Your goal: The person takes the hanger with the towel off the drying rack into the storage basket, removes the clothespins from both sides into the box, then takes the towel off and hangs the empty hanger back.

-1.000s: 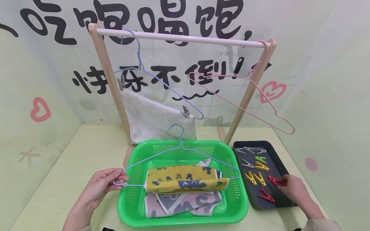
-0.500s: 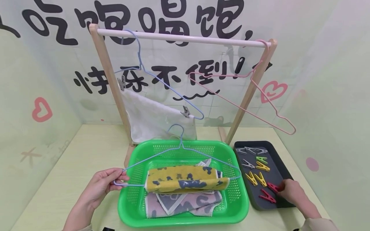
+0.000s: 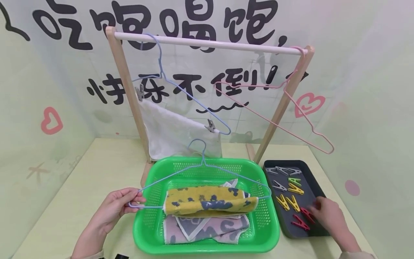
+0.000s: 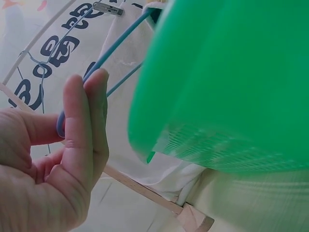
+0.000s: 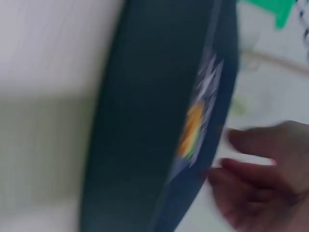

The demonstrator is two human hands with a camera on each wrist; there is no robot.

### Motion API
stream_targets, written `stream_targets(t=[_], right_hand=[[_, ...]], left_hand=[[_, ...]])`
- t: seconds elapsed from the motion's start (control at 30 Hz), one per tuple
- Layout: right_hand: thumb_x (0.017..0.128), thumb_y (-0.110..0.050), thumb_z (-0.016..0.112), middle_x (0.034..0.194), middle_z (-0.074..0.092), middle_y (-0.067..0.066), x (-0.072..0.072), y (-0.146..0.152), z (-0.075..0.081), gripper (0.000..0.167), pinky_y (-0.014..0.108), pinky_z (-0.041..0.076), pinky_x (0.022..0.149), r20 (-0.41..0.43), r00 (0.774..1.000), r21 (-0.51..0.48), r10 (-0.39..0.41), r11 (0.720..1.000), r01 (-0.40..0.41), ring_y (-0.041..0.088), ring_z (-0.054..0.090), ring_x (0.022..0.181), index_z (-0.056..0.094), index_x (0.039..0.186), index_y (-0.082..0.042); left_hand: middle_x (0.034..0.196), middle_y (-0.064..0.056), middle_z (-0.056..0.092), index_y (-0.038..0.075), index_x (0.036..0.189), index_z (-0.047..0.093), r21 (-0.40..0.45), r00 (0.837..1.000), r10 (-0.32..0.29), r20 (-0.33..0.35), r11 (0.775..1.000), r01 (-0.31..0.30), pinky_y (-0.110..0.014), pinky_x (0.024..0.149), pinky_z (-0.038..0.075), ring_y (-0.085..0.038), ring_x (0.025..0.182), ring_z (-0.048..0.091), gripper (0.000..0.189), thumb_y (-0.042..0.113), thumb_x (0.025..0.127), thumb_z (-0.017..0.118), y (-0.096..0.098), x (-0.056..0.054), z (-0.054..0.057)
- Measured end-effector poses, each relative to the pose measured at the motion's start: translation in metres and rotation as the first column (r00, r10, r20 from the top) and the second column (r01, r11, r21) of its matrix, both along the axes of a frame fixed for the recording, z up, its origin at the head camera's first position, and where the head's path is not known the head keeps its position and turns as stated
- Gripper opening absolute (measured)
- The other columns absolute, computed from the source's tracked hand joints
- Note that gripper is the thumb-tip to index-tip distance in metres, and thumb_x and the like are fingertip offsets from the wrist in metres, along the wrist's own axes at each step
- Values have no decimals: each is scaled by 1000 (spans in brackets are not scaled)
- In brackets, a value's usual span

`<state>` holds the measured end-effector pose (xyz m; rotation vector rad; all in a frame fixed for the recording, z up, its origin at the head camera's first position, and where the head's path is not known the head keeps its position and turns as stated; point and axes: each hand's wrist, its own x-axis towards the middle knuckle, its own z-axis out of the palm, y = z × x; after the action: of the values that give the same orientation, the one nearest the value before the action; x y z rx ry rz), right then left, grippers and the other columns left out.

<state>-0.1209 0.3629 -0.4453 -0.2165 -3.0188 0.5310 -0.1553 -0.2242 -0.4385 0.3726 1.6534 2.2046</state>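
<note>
My left hand (image 3: 113, 205) pinches the left end of a blue wire clothes hanger (image 3: 203, 162) between thumb and fingers; the left wrist view shows its bent corner in my hand (image 4: 82, 145). Over the hanger's lower bar lies a yellow towel (image 3: 207, 202) with dark blue patches, above a green basket (image 3: 207, 248). My right hand (image 3: 331, 217) is over the dark tray (image 3: 308, 180), fingers beside a red clothespin (image 3: 307, 215). In the blurred right wrist view, thumb and fingers stand apart, with no clothespin clearly between them.
Pinkish-grey cloths (image 3: 223, 226) lie in the basket. The tray also holds grey, yellow, green and red clothespins (image 3: 300, 223). Behind stands a wooden rack (image 3: 207, 44) carrying a white towel (image 3: 181, 129) on a blue hanger and a pink hanger (image 3: 258, 115).
My right fingers were at the upper red clothespin; now they are slightly apart from it, and it lies turned closer to the other red one. My left hand keeps its hold on the hanger.
</note>
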Motion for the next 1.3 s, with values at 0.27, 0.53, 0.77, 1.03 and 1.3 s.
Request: stream_targets(t=[0.27,0.53,0.77,1.03,1.3], right_hand=[[69,6,78,70,66,4,10,-79,22,16,8,45,50,-545,834,-184,83,959,-216,-3,54,58,69,79,-3],[79,-12,75,78,64,-3,9,-125,32,21,19,52,56,-182,950,-375,252,876,-304,3,58,66,71,96,-1],[79,-14,75,77,66,-1,-2,-146,28,19,20,53,59,-139,972,-476,190,848,-234,6,60,67,71,94,-3],[81,-12,74,71,65,0,-7,-153,22,9,20,46,54,-107,985,-580,138,796,-175,6,54,61,69,81,-4],[80,-12,75,60,52,-9,-5,-149,15,16,18,36,44,-205,929,-465,309,804,-370,0,40,51,63,68,-11]], left_hand=[[86,1,71,11,94,69,17,1000,-9,7,1000,9,-18,66,55,-9,76,68,33,4,101,37,2,0,-1],[85,1,71,11,94,70,37,999,-8,31,999,7,-17,67,55,-8,76,67,33,4,101,38,3,1,1],[86,1,70,11,95,68,31,999,-26,25,999,25,-18,69,55,-8,77,67,30,6,101,39,3,1,3],[87,1,70,11,95,68,60,998,-58,36,997,56,-19,72,55,-9,79,67,30,6,101,39,6,1,5],[85,1,70,11,94,69,58,996,21,91,998,-26,-18,71,55,-7,79,66,29,7,101,41,7,3,4]])
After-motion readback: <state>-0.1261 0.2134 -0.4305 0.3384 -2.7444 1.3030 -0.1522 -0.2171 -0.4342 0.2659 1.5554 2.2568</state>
